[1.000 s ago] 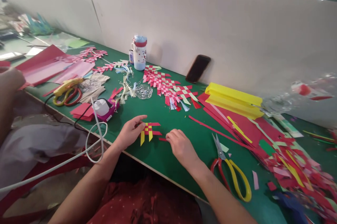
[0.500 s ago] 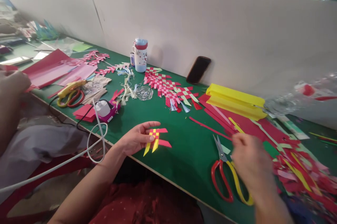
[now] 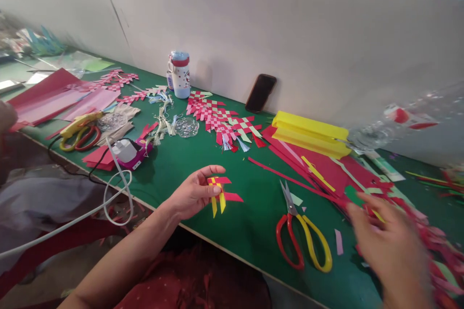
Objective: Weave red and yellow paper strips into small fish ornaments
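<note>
Starting at the left edge: a co-worker's hand [image 3: 6, 116], partly in frame, beside red paper sheets [image 3: 39, 97]. Next, a purple box [image 3: 137, 155] with a white plug against it, then a lidded bottle [image 3: 180, 79] near the partition.

Left hand [image 3: 194, 193]: thumb and fingers pinched on 1 small woven piece [image 3: 222, 196], near the table's front edge. 2 red ends point right; 2 yellow ends point toward the person.

Behind it, a pile of checked pieces [image 3: 221, 119], pink, red and pale green, tassels at its near end. These look largely done. The held piece: small check formed, ends loose, no tassel seen; judged only partway along.

Farther right, scissors [image 3: 291, 214] lying apart from both hands, blades slightly parted. Right hand [image 3: 387, 239]: blurred, fingers curled over paper scraps [image 3: 444, 256]; cannot tell whether it grips any.
</note>
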Motion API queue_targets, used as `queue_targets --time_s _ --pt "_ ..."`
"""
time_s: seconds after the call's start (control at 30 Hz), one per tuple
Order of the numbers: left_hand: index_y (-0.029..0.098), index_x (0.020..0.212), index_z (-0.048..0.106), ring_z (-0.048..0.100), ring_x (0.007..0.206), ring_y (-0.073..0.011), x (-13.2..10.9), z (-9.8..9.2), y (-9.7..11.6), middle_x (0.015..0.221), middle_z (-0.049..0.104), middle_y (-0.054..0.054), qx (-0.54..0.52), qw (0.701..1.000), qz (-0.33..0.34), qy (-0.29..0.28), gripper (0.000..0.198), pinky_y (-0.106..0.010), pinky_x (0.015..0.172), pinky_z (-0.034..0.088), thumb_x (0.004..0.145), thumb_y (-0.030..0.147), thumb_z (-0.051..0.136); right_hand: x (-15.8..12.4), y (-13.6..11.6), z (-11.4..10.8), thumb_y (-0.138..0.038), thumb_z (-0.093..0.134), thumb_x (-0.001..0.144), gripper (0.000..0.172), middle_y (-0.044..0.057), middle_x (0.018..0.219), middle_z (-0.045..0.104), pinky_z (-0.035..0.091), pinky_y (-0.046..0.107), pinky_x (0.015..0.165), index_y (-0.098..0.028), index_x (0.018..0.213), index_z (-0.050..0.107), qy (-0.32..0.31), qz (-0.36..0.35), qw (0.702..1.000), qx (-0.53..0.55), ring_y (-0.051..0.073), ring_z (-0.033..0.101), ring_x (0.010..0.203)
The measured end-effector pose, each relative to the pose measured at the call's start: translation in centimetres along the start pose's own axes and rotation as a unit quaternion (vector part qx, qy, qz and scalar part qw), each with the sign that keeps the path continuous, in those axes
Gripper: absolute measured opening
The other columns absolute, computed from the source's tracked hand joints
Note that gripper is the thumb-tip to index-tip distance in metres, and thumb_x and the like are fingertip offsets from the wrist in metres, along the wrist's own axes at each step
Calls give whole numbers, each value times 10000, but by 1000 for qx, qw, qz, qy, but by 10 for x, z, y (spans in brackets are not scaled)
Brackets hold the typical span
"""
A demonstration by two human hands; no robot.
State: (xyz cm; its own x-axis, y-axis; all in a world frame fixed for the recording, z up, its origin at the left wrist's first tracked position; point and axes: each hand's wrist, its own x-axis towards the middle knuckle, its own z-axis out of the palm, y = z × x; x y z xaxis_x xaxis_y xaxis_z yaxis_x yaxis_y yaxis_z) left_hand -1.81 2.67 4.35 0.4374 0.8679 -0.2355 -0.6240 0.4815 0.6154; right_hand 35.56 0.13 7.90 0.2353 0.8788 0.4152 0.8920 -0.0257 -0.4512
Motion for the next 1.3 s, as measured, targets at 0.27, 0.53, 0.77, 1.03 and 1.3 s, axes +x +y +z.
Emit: queue_targets --time_s 0.27,0.53,0.77,1.03,1.3 --pt "185 1038 593 670 647 -120 0 16 -10 753 678 17 17 998 50 27 441 -228 637 552 675 175 843 -68 -141 73 -495 683 793 361 48 931 713 566 292 673 -226 1031 642 -235 -22 922 307 172 647 726" --pt "161 914 663 634 748 -119 -6 10 -12 843 667 -24 162 978 130 11 297 -216 709 511 690 239 841 -66 -158 81 -205 597 900 48 13 829 678 542 281 692 -238 872 618 -113 -131 938 300 152 644 750" --pt "224 866 721 626 984 -230 -15 5 1 866 720 -73 528 764 367 -57 82 -384 932 482 875 216 639 -64 -149 81 -67 592 874 234 42 910 665 555 361 736 -263 996 628 -47 -269 920 281 187 635 859" --pt "232 865 709 640 922 -216 -17 8 3 806 721 -60 581 716 383 -67 147 -355 857 505 898 166 581 -63 -146 80 -59 600 865 239 36 891 681 550 370 731 -265 976 648 -44 -282 917 279 191 632 839" --pt "211 868 662 626 876 -194 -16 3 -5 802 697 -52 578 724 372 -63 117 -316 791 519 867 110 603 -70 -151 78 -220 666 862 258 64 972 675 552 387 773 -239 1105 581 -100 -223 924 293 221 636 910"
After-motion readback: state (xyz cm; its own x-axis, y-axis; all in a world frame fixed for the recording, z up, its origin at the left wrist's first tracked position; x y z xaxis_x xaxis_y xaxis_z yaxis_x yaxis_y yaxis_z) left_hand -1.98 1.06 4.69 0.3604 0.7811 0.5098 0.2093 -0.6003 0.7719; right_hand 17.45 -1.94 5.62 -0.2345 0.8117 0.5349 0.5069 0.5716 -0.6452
